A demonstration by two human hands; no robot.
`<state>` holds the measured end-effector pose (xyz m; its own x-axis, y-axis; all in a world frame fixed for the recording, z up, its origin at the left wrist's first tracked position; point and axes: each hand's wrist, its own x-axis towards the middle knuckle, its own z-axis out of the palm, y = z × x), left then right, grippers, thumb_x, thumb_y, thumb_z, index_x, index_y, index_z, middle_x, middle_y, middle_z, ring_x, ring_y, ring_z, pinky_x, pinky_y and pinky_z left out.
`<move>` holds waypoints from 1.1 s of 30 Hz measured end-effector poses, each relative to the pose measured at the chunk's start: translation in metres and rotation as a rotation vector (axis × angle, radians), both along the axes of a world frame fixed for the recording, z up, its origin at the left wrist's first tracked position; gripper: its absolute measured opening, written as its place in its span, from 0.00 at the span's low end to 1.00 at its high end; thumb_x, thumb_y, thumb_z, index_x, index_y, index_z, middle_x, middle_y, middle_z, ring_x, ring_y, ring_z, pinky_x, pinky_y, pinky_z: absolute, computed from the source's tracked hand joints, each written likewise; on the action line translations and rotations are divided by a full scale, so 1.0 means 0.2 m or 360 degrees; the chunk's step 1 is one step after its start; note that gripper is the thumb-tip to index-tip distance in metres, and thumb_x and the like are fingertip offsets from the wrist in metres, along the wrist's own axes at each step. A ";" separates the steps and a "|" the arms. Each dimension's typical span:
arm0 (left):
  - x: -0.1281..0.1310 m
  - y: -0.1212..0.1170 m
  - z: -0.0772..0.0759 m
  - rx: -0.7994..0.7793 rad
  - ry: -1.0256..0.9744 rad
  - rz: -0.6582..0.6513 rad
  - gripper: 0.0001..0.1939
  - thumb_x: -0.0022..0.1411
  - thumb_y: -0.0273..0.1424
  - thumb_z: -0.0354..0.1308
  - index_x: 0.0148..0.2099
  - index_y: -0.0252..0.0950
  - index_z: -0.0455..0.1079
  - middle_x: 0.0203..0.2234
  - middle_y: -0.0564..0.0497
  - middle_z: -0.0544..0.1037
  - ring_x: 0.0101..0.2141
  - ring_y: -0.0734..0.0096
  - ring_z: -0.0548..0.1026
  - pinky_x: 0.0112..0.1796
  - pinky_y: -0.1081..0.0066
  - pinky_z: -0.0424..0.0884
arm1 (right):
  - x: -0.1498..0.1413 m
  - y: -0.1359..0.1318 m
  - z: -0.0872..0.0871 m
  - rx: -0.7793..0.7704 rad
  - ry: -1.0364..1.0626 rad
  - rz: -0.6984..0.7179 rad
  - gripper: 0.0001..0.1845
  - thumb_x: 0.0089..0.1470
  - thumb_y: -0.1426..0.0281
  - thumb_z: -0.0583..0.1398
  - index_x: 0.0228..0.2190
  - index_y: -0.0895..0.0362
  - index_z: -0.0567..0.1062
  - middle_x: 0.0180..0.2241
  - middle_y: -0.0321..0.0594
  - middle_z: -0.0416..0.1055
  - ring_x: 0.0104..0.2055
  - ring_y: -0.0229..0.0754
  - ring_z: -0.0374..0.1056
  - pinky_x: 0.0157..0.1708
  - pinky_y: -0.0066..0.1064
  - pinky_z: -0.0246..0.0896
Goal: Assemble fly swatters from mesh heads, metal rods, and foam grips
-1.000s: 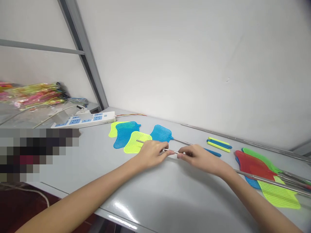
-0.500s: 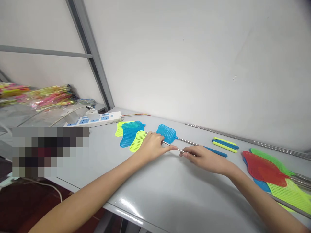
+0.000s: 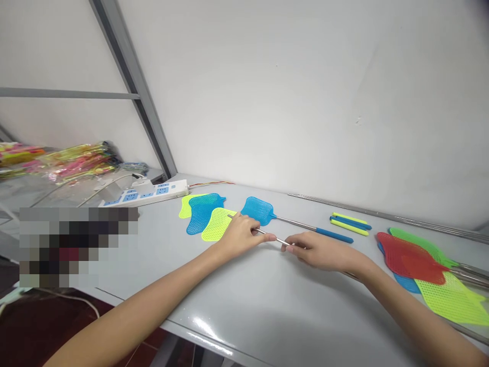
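My left hand [image 3: 240, 235] grips a thin steel rod [image 3: 265, 232] near its middle, and my right hand [image 3: 323, 251] pinches the rod's near end with its fingertips. The far tip of the rod sticks out over a yellow-green plastic fly swatter head [image 3: 217, 224], which overlaps a blue swatter head [image 3: 202, 213]. Just beyond my left hand lies a complete blue fly swatter [image 3: 256, 210], its steel handle ending in a blue grip [image 3: 334, 235] above my right hand.
Blue and yellow grips [image 3: 349, 224] lie nearby. Stacked red, green and yellow-green swatters [image 3: 410, 257] are at right, with steel rods [image 3: 382, 214] along the wall. A power strip [image 3: 143, 196] and plastic-wrapped bundles [image 3: 72, 162] are at left. A pixelated patch [image 3: 76, 247] hides part of the view.
The view has shifted slightly, moving the table items a little right in the picture. Both hands still hold the rod, and its far tip now sits higher than a second ago.
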<state>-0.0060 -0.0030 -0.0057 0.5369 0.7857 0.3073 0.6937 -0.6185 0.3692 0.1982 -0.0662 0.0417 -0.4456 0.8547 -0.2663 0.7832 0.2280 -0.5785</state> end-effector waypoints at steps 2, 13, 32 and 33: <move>0.00 0.00 0.00 0.0026 0.0023 -0.0014 0.26 0.53 0.50 0.51 0.17 0.34 0.54 0.14 0.56 0.62 0.24 0.72 0.61 0.32 0.70 0.54 | 0.00 0.01 -0.02 -0.0030 0.0023 0.0013 0.18 0.57 0.60 0.46 0.21 0.56 0.57 0.19 0.30 0.53 0.21 0.33 0.47 0.19 0.26 0.43; -0.01 -0.02 0.03 0.0132 0.0102 -0.0020 0.24 0.58 0.45 0.47 0.18 0.34 0.54 0.14 0.56 0.63 0.22 0.74 0.60 0.31 0.69 0.51 | 0.00 0.02 -0.05 -0.0040 0.0165 0.0026 0.17 0.57 0.61 0.46 0.23 0.56 0.63 0.19 0.30 0.51 0.21 0.32 0.46 0.20 0.26 0.42; 0.00 -0.02 -0.01 0.0105 0.0167 -0.0124 0.22 0.61 0.40 0.46 0.18 0.34 0.54 0.15 0.55 0.65 0.22 0.74 0.62 0.30 0.68 0.49 | 0.00 0.03 -0.11 -0.0098 0.0191 0.0001 0.18 0.56 0.59 0.47 0.25 0.57 0.67 0.20 0.32 0.56 0.22 0.34 0.51 0.21 0.26 0.45; 0.00 -0.03 -0.01 0.0105 0.0165 -0.0130 0.22 0.61 0.40 0.46 0.18 0.34 0.55 0.15 0.55 0.65 0.22 0.73 0.62 0.30 0.68 0.49 | 0.00 0.03 -0.11 -0.0115 0.0191 0.0000 0.18 0.56 0.59 0.47 0.25 0.57 0.66 0.20 0.32 0.57 0.22 0.34 0.52 0.21 0.26 0.46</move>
